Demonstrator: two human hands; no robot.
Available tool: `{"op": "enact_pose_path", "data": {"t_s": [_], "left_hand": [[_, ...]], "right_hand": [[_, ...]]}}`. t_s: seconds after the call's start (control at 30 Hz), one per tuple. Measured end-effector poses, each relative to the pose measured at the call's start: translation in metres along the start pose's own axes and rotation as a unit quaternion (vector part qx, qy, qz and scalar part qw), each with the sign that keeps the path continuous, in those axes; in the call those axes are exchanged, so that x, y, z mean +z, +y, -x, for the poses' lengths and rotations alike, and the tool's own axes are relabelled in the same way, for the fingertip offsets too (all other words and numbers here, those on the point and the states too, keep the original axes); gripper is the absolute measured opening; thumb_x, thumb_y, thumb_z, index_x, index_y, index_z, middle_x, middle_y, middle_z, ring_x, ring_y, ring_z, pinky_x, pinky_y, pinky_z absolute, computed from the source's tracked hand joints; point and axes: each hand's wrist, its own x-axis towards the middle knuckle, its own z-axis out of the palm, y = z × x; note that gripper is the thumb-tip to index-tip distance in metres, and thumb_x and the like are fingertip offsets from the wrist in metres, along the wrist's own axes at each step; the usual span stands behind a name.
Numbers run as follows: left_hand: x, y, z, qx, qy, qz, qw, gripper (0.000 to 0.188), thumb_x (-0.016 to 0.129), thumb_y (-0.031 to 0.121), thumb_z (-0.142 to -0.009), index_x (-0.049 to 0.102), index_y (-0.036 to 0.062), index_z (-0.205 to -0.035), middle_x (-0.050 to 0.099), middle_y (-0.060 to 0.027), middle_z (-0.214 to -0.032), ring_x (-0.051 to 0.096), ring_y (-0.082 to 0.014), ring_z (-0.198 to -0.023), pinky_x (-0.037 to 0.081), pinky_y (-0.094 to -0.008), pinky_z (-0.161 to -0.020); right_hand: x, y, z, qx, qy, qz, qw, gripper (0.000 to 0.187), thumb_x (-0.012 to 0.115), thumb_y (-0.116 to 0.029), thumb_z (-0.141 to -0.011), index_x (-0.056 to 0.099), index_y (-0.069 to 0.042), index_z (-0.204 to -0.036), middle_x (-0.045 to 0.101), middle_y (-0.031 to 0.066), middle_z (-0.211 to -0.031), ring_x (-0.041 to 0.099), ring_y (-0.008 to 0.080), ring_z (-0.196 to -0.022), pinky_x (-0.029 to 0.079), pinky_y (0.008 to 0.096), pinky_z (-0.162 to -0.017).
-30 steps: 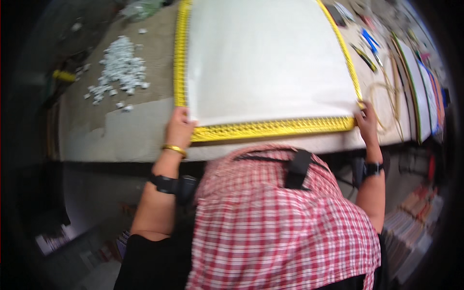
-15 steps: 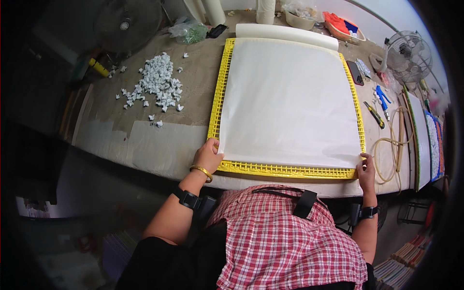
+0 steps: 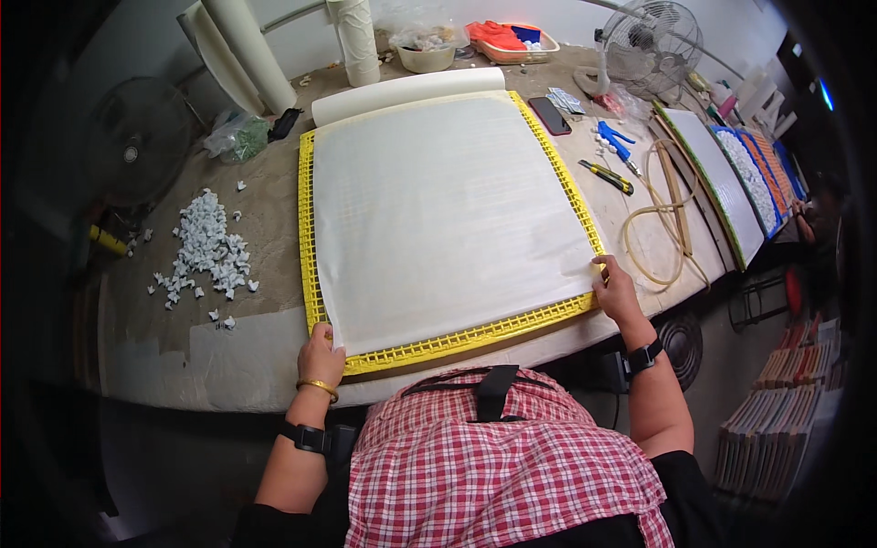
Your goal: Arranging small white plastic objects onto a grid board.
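Note:
A translucent white sheet is spread over a yellow plastic grid frame on the table. It comes off a white roll lying across the frame's far edge. At the sheet's near left corner, my left hand pinches its edge, with the fingers over the grid. My right hand pinches the near right corner beside the frame's right rail. The near rail of the frame shows bare below the sheet's edge.
Small white pieces lie heaped at the left. Right of the frame are a phone, a yellow-black utility knife, a blue air gun and a coiled hose. Upright rolls, a bowl and a fan stand behind.
The view has swung to the right, so the table and frame sit further left. Both hands stay at the sheet's near corners.

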Motion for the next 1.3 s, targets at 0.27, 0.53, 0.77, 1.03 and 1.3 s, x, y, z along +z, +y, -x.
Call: {"op": "enact_pose_path", "data": {"t_s": [0.27, 0.53, 0.77, 1.03, 1.3], "left_hand": [[0.003, -0.001, 0.003, 0.001, 0.009, 0.015, 1.000, 0.036, 0.071, 0.009, -0.076, 0.055, 0.0085, -0.107, 0.065, -0.0145, -0.078, 0.065, -0.0380, -0.078, 0.052, -0.0457, -0.072], [-0.002, -0.007, 0.015, 0.048, 0.093, -0.109, 0.989, 0.067, 0.076, 0.009, -0.073, 0.043, 0.0060, -0.130, 0.055, -0.0185, -0.125, 0.056, -0.0376, -0.111, 0.049, -0.0434, -0.091], [0.033, -0.073, -0.004, -0.015, -0.072, 0.451, 0.890, 0.081, 0.067, -0.008, -0.082, 0.020, 0.0019, -0.148, 0.049, -0.0107, -0.133, 0.051, -0.0218, -0.118, 0.045, -0.0330, -0.101], [0.034, -0.081, -0.004, -0.018, -0.082, 0.462, 0.883, 0.085, 0.067, -0.006, -0.083, 0.014, 0.0026, -0.149, 0.048, -0.0116, -0.133, 0.048, -0.0220, -0.121, 0.042, -0.0334, -0.103], [0.050, -0.086, -0.001, 0.007, -0.054, 0.454, 0.889, 0.084, 0.069, 0.000, -0.084, 0.017, 0.0039, -0.149, 0.046, -0.0110, -0.135, 0.047, -0.0206, -0.122, 0.041, -0.0348, -0.104]], "right_hand": [[-0.006, -0.007, -0.003, 0.010, -0.019, 0.023, 0.999, 0.043, 0.065, 0.003, -0.077, 0.055, -0.008, -0.117, 0.061, 0.0176, -0.080, 0.062, 0.0369, -0.076, 0.050, 0.0429, -0.070], [-0.018, -0.007, 0.001, 0.003, 0.077, 0.184, 0.980, 0.072, 0.080, -0.013, -0.068, 0.048, -0.012, -0.133, 0.057, 0.0184, -0.099, 0.059, 0.0392, -0.101, 0.048, 0.0437, -0.088], [-0.007, 0.056, -0.001, 0.146, -0.089, -0.170, 0.970, 0.065, 0.077, -0.019, -0.081, 0.045, 0.002, -0.134, 0.061, 0.0146, -0.115, 0.058, 0.0201, -0.103, 0.048, 0.0313, -0.091], [0.002, 0.055, 0.005, 0.132, -0.058, -0.148, 0.978, 0.059, 0.074, -0.017, -0.083, 0.047, 0.001, -0.133, 0.061, 0.0121, -0.112, 0.058, 0.0183, -0.101, 0.048, 0.0298, -0.090], [0.011, 0.091, 0.016, 0.123, -0.038, -0.274, 0.953, 0.057, 0.067, -0.009, -0.086, 0.041, 0.001, -0.137, 0.053, 0.0132, -0.124, 0.053, 0.0196, -0.110, 0.045, 0.0295, -0.094]]}}
